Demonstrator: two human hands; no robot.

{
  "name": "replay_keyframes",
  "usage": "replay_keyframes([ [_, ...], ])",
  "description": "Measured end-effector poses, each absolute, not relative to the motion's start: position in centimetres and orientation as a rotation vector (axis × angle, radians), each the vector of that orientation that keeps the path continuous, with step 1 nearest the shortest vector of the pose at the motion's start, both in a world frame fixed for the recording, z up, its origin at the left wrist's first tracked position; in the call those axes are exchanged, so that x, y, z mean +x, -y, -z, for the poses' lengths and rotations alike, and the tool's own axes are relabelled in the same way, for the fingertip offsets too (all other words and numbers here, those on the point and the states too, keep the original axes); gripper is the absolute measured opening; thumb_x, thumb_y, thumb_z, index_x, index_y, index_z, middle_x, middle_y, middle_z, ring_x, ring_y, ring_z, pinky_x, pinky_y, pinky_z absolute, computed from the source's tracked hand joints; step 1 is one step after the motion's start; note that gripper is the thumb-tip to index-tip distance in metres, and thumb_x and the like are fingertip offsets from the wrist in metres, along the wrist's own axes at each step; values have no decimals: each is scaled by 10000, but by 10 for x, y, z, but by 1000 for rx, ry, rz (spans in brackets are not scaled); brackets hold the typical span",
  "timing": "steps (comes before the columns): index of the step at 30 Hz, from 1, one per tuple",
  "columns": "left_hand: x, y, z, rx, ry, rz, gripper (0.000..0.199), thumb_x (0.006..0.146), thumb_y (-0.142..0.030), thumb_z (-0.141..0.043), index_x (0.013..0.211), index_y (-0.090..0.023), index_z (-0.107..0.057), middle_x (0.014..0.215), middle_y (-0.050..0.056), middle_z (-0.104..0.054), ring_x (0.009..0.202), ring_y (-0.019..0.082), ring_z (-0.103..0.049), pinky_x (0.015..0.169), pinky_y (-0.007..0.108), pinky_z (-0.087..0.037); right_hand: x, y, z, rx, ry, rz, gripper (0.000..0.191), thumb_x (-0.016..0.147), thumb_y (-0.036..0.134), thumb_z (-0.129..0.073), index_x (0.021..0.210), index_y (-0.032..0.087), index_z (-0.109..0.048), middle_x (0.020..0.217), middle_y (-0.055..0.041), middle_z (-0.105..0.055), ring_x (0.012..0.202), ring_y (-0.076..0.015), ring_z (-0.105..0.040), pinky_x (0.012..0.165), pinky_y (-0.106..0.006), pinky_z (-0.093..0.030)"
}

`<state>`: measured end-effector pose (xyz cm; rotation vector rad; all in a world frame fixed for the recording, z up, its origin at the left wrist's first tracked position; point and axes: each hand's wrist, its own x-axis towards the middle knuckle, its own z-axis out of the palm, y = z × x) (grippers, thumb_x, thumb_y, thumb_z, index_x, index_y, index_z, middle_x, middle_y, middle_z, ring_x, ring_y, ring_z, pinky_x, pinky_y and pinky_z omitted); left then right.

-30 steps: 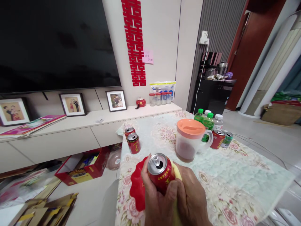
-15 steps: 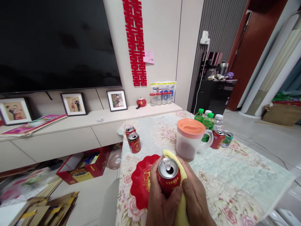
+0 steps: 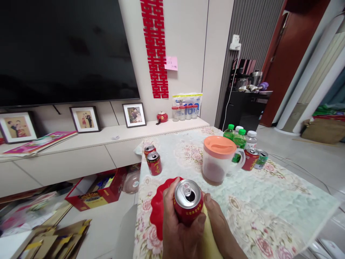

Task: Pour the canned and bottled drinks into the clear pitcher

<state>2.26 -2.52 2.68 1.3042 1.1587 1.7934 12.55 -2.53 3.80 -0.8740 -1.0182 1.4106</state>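
Note:
An opened red can with a silver top is upright in my left hand, whose fingers wrap around it above the table. My right hand is closed on a yellow cloth pressed against the can's right side. Under and behind my left hand lies a red scalloped plate, partly covered. Two opened red cans stand beyond the plate to the left. A clear pitcher with an orange lid stands ahead of my right hand.
Green bottles, a white-capped bottle, a red can and a green can stand right of the pitcher. The flowered tablecloth covers the table. Behind it, a white cabinet holds frames and jars.
Both hands have shifted slightly left with the can, which is now a little higher. Less of the yellow cloth shows behind the can, and the hands cover more of the plate.

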Motion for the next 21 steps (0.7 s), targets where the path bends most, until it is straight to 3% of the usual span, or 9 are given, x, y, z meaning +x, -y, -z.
replay_keyframes([
  [6,16,17,-16,1250,-1079,-1808,956,696,-627,-900,1451,-208,-491,1421,173,-638,1272,363,-676,1080,485,-567,129,18,-21,-916,1047,-1342,533,997,686,-521,1100,240,-795,1120,-80,-815,1107,-294,-726,1018,-427,-562],
  [9,16,17,-13,1241,-995,-1748,901,738,-601,-881,1451,-207,-496,1408,184,-657,1241,360,-702,1039,471,-596,132,15,-19,-972,1106,-1293,557,1029,676,-451,1119,238,-783,1138,-91,-809,1089,-286,-729,991,-421,-574],
  [12,20,24,-20,1172,-998,-1693,838,828,-610,-800,1491,-203,-491,1472,183,-633,1345,366,-642,1100,469,-560,133,15,-22,-1066,1175,-1191,580,1058,656,-379,1077,227,-768,1085,-91,-809,998,-259,-738,914,-379,-596],
  [15,25,32,-29,1098,-1036,-1660,806,895,-591,-734,1545,-211,-447,1544,175,-583,1419,358,-584,1156,470,-517,133,16,-24,-1181,1318,-966,580,1071,625,-353,904,220,-733,897,-69,-799,818,-220,-731,764,-314,-602],
  [18,28,35,-32,1076,-1045,-1661,820,909,-596,-705,1572,-212,-415,1526,185,-593,1372,365,-622,1139,487,-532,135,17,-23,-1267,1473,-618,558,1092,534,-348,736,235,-658,692,-30,-735,663,-183,-714,638,-262,-577],
  [21,29,31,-28,1026,-1010,-1658,940,837,-612,-780,1583,-223,-364,1453,179,-639,1249,352,-701,1052,472,-595,136,20,-22,-1258,1598,-255,435,1093,392,-387,892,231,-737,778,-26,-780,733,-176,-771,668,-245,-594],
])
